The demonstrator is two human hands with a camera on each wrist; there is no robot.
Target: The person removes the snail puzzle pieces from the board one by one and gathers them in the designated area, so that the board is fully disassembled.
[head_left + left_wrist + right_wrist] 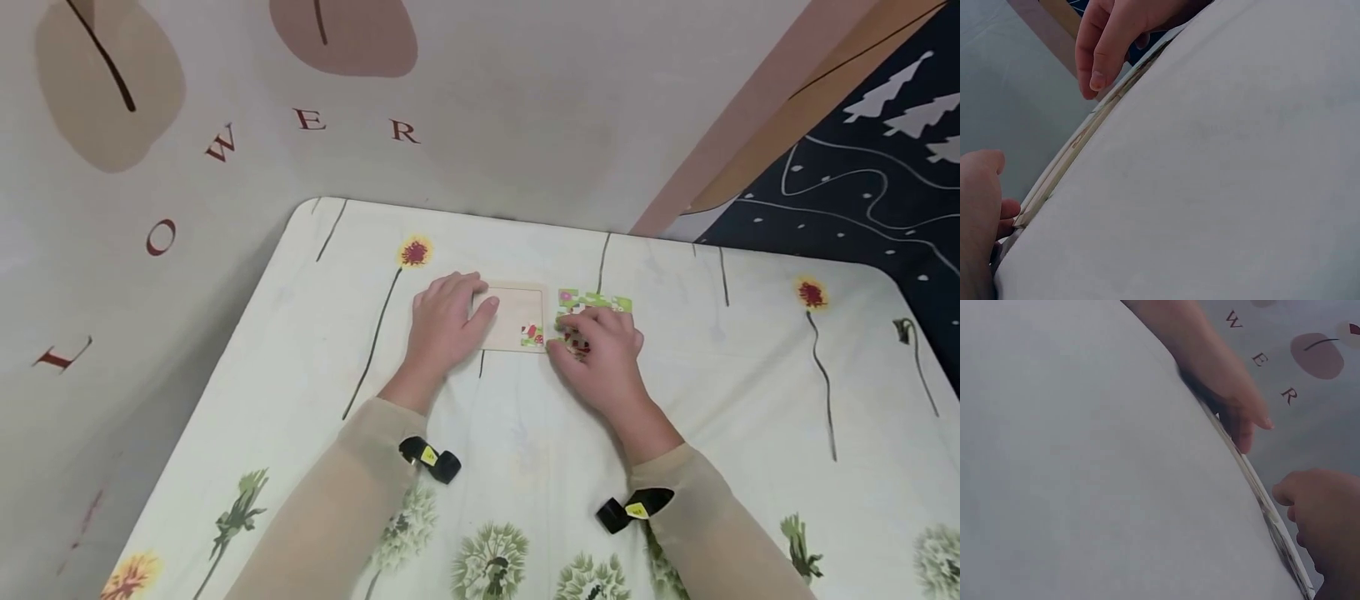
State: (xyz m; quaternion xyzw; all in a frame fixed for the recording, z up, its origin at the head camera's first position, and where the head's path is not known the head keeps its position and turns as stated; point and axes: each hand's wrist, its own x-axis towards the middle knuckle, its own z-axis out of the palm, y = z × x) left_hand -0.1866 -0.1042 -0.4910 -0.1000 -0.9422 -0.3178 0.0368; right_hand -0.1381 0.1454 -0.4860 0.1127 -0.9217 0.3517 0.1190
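Note:
A shallow wooden puzzle tray (510, 310) lies flat on the table, with one printed red, green and white puzzle piece (532, 335) in its lower right corner. My left hand (447, 323) rests at the tray's left edge, its thumb above the board. Beside the tray on the right lies a group of colourful puzzle pieces (617, 302), partly covered by my right hand (603, 354). That hand hovers over them, fingers bent loosely and thumb apart from the index finger. No piece shows between its fingers in the left wrist view, where the tray edge (1066, 156) appears side-on.
The table (720, 392) has a white cloth printed with flowers and dandelions. Behind it hangs a pale wall covering (517, 142) with letters, and a dark panel (847, 192) with trees stands at the right. A black wrist camera (431, 458) sits on the left sleeve.

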